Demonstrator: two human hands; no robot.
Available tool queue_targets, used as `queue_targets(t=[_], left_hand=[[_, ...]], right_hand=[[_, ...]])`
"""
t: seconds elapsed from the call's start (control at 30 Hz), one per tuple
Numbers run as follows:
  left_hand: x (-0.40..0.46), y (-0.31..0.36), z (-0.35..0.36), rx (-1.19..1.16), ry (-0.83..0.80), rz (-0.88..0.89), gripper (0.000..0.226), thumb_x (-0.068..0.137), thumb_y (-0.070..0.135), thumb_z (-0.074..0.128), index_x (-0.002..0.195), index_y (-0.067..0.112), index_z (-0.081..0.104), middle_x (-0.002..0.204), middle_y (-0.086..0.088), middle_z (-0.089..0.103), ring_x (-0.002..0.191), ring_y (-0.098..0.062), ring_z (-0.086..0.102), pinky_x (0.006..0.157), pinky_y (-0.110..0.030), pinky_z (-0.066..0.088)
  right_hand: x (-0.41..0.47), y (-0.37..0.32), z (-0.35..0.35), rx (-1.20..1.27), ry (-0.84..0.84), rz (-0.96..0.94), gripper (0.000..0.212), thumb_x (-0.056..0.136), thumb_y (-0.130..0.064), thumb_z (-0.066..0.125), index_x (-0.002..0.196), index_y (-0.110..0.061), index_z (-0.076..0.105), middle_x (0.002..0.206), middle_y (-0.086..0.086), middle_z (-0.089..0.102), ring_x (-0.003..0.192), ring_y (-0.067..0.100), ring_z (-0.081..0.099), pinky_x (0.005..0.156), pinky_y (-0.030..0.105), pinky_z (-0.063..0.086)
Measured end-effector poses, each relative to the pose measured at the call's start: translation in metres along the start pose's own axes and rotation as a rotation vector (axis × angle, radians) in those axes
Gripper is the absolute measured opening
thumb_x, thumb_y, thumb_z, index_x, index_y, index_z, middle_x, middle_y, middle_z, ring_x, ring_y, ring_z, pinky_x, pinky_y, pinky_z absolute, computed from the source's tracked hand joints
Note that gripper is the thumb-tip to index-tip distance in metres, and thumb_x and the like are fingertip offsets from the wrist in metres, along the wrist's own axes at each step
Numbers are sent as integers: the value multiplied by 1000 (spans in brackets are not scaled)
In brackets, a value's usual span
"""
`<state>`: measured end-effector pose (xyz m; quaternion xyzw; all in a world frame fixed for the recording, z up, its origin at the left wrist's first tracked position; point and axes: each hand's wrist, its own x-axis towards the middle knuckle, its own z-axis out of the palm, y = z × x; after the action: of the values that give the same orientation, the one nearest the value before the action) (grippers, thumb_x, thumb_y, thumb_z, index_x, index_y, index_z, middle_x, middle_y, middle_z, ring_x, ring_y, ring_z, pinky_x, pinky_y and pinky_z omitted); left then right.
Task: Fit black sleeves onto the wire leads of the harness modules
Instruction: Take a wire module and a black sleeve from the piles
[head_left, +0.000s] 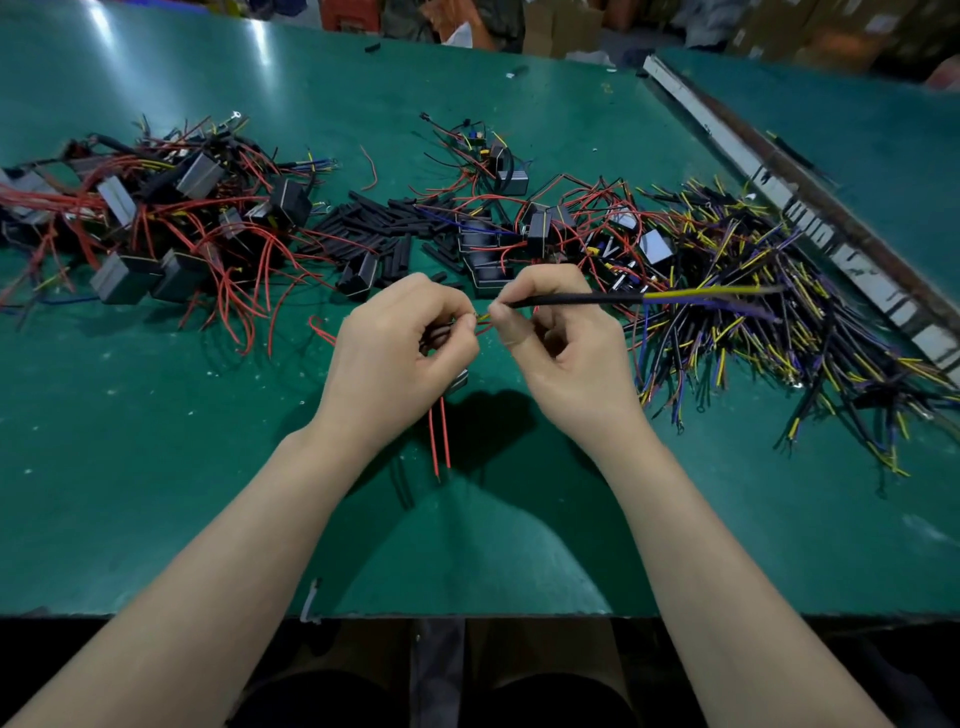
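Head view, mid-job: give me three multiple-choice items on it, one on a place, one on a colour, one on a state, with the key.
1. Where does the loose pile of short black sleeve tubes lie on the green table?
A. beyond the hands, at the middle
B. at the near edge
C. in a box

2. What colour are the two straight wire leads hanging below the left hand?
A. blue
B. red
C. white

3. What is the right hand doing?
A. resting flat on the table
B. pointing away
C. pinching a long black-sleeved wire bundle

Key: 1 A, the tubes lie between the two wire heaps; 2 B, both leads are red; 3 C, thumb and finger pinch the bundle's end.
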<state>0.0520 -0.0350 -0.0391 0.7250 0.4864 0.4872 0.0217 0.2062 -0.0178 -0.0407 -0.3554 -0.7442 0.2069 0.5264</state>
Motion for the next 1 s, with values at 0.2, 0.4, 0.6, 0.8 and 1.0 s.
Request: queue_targets(t=[0.2,0.4,0.6,0.8,1.0], left_hand=[[0,1,0,-10,2,-4,8,83,10,60,82,4,66,71,-4,55,66,-13,47,63,-26,39],[1,4,-1,-154,-34,-120,9,84,13,58,82,8,65,71,13,52,65,3,47,65,-8,34],[1,6,0,-239,-111,-246,8,80,19,59,78,14,66,67,12,56,61,2,49,62,-10,36],[1,2,0,-84,-153,-83,5,81,5,65,81,7,70,65,13,47,63,-3,41,61,-11,33],[1,-1,-2,-32,-213,5,14,83,12,56,86,5,67,73,-2,52,68,-10,43,65,-24,37]], right_hand=[[3,2,-5,-204,-18,-71,13,92,-3,59,99,1,68,96,12,65,90,15,57,82,18,43],[0,1,-5,-277,4,-94,14,92,-4,57,97,1,69,97,13,65,87,24,62,79,36,51],[-3,0,-3,-261,10,-130,10,91,1,57,92,0,67,94,5,59,86,14,56,77,28,49],[-4,0,-3,-242,-50,-109,12,93,0,56,92,-4,68,94,-6,53,82,7,51,71,26,47],[0,3,-5,-338,-90,-40,12,92,-12,59,95,-6,69,95,7,65,88,19,59,74,40,48]])
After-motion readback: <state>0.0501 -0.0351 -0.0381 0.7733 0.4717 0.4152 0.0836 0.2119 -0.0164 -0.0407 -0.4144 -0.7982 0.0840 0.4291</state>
